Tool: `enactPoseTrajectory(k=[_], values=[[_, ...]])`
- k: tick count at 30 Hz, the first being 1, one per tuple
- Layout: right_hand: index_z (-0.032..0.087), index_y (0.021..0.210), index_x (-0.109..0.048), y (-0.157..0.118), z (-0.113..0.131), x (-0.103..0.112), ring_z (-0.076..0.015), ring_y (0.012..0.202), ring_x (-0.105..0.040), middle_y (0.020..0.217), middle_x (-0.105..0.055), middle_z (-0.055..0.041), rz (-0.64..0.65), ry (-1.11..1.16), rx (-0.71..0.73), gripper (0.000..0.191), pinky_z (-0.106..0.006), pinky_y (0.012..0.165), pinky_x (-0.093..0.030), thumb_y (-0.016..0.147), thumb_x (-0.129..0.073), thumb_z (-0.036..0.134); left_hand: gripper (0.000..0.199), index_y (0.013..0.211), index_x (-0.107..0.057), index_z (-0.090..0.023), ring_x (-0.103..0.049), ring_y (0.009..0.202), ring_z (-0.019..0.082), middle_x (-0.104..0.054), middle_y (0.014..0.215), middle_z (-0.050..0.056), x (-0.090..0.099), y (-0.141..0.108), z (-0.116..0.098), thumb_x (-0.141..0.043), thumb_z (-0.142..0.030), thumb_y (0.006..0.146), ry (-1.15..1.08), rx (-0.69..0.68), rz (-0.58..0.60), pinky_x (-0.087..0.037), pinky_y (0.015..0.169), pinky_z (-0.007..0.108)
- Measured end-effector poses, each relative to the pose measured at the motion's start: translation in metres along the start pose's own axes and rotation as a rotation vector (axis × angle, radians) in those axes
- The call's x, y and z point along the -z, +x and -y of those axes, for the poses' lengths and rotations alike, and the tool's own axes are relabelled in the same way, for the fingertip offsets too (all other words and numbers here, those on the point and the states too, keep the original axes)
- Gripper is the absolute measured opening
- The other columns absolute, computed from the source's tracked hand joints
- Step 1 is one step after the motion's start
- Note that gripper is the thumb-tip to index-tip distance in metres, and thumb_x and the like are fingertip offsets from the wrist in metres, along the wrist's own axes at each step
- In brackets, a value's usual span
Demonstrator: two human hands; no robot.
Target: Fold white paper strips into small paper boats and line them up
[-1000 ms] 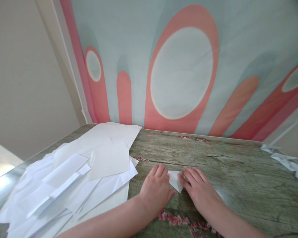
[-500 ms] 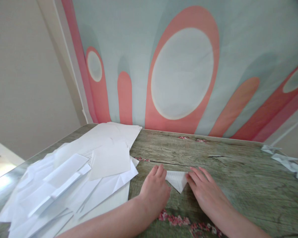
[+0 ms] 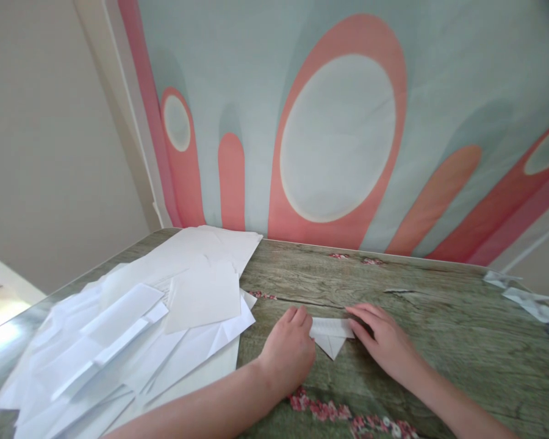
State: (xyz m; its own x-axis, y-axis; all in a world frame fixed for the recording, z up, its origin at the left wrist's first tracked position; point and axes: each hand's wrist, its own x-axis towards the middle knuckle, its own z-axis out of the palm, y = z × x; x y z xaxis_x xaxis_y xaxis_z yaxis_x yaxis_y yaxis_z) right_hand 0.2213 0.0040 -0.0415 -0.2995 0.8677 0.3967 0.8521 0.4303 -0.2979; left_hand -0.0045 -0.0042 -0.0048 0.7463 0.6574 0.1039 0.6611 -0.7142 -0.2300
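A small folded white paper [image 3: 333, 329] lies on the wood-patterned table between my hands. Its far edge is a straight band with faint lines, and a triangular point faces me. My left hand [image 3: 289, 344] has its fingers curled and closed on the paper's left end, hiding that corner. At the other end, my right hand [image 3: 384, 338] grips the right corner between thumb and forefinger, its other fingers bent behind.
A wide pile of loose and folded white paper sheets [image 3: 201, 299] covers the table's left side. Several small folded white paper pieces [image 3: 526, 299] line the right edge. Behind the table [image 3: 439, 360] rises a blue-green and coral patterned backdrop [image 3: 256, 73].
The paper's far edge now shows as a folded-down band over the triangle. My right hand has shifted slightly right, its fingers changing from lying over the corner to pinching it.
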Motion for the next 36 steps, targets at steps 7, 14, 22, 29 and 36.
enactPoseTrajectory(k=[7,14,22,29,36], values=[[0.021,0.093,-0.06,0.005,0.011,-0.007,-0.0191,0.085,-0.056,0.093,-0.057,-0.0049,0.118,0.203,-0.104,0.017,-0.032,0.074,-0.046,0.08,-0.056,0.033,0.024,0.079,-0.066,-0.012,-0.051,0.088,0.024,-0.059,0.081,0.008,0.002,0.001,0.008,-0.05,-0.027,0.087,-0.116,0.112,-0.089,-0.039,0.078,0.038],[0.02,0.083,-0.057,0.007,0.017,0.003,-0.0196,0.084,-0.053,0.09,-0.054,-0.0042,0.203,0.238,-0.202,0.014,-0.032,0.075,-0.042,0.074,-0.06,0.031,0.012,0.093,-0.061,-0.02,-0.051,0.09,0.021,-0.056,0.093,0.004,-0.016,0.004,0.027,-0.055,-0.025,0.082,-0.509,0.309,-0.205,-0.04,0.083,0.034],[0.021,0.079,-0.058,-0.001,0.023,0.011,-0.0215,0.081,-0.055,0.083,-0.057,-0.0034,0.233,0.07,-0.277,0.012,-0.031,0.07,-0.04,0.071,-0.062,0.029,0.021,0.094,-0.062,-0.021,-0.05,0.092,0.022,-0.055,0.095,0.004,-0.025,0.006,0.031,-0.065,-0.026,0.074,-0.656,0.312,-0.228,-0.038,0.084,0.036],[0.022,0.073,-0.056,-0.001,0.023,0.018,-0.0186,0.068,-0.055,0.069,-0.059,-0.0002,0.36,0.024,-0.373,0.017,-0.026,0.057,-0.033,0.071,-0.061,0.038,0.022,0.095,-0.061,-0.022,-0.049,0.093,0.023,-0.054,0.096,0.004,-0.027,0.005,0.03,-0.065,-0.028,0.074,-0.667,0.278,-0.23,-0.038,0.084,0.036],[0.019,0.062,-0.054,0.002,0.014,0.011,-0.0149,0.064,-0.051,0.069,-0.055,-0.0005,0.414,0.145,-0.311,0.024,-0.025,0.058,-0.034,0.071,-0.061,0.041,0.018,0.095,-0.06,-0.021,-0.049,0.093,0.022,-0.055,0.095,0.004,-0.026,0.005,0.029,-0.062,-0.025,0.077,-0.698,0.256,-0.245,-0.038,0.084,0.036]])
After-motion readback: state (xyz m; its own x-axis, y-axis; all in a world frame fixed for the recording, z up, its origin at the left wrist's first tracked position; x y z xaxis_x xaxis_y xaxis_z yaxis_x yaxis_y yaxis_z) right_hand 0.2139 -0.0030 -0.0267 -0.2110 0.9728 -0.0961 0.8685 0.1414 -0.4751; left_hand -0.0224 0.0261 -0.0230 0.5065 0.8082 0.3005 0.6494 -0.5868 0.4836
